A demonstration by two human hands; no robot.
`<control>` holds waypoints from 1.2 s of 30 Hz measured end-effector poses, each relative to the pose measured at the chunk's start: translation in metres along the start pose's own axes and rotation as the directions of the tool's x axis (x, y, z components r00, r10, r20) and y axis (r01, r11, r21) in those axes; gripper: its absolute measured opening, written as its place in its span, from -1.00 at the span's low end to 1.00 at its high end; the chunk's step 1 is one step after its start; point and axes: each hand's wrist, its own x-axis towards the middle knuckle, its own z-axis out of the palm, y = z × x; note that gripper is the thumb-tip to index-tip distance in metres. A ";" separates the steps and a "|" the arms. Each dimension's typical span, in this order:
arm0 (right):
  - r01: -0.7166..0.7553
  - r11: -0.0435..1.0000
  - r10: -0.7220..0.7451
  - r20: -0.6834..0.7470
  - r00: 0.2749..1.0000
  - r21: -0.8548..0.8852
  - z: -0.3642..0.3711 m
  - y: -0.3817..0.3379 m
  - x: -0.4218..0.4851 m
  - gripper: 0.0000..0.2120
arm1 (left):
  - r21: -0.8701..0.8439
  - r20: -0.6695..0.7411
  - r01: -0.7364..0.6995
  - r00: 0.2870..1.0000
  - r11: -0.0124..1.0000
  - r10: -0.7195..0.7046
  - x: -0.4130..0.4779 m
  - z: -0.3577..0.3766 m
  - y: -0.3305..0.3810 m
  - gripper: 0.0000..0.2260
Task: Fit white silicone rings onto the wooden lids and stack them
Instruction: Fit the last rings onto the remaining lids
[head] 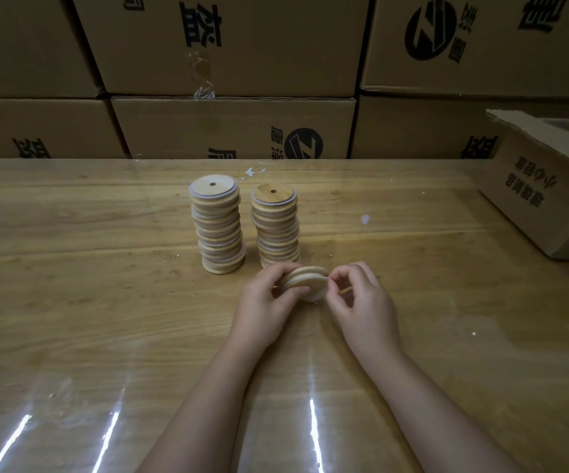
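The left hand's [264, 298] fingers curl round a wooden lid [302, 279], held on edge over the worktop [105, 302], at 6 o'clock of the shorter stack [276, 227]. The right hand's [365, 298] fingers pinch its white ring [316, 295] at 3 o'clock.

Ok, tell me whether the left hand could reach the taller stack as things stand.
Probably yes: the left hand, gripping the wooden lid, sits close to the taller stack, with nothing standing between them.

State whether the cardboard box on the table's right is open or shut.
Open: the cardboard box has a lifted top flap, inside showing.
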 end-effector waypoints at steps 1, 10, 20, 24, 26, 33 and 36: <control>-0.005 1.000 0.004 0.012 1.000 0.017 0.000 0.001 0.000 -0.91 | -0.012 0.000 0.015 1.000 1.000 -0.015 0.000 0.000 0.000 -0.74; -0.113 0.987 0.103 0.090 0.991 0.111 0.003 0.006 0.003 -0.82 | -0.130 0.006 0.055 0.998 0.990 -0.055 0.003 -0.004 0.002 -0.71; -0.091 0.993 0.090 0.019 0.996 0.074 0.002 0.005 0.002 -0.75 | -0.229 0.038 0.117 0.993 0.966 -0.112 0.004 -0.003 -0.002 -0.73; -0.089 0.991 0.083 0.061 0.995 0.098 0.002 0.006 0.003 -0.78 | -0.290 0.040 0.140 0.990 0.947 -0.134 0.004 -0.003 -0.003 -0.74; -0.083 0.992 0.075 0.077 0.994 0.099 0.003 0.007 0.002 -0.79 | -0.322 0.046 0.156 0.988 0.934 -0.149 0.005 -0.004 -0.003 -0.75; -0.113 0.969 0.094 0.097 0.991 0.217 0.003 0.007 0.004 -0.80 | -0.395 0.061 0.192 0.981 0.898 -0.183 0.004 -0.004 -0.002 -0.78; -0.161 0.951 0.136 0.114 0.984 0.262 0.003 0.006 0.004 -0.84 | -0.432 0.051 0.199 0.979 0.880 -0.196 0.005 -0.004 -0.002 -0.80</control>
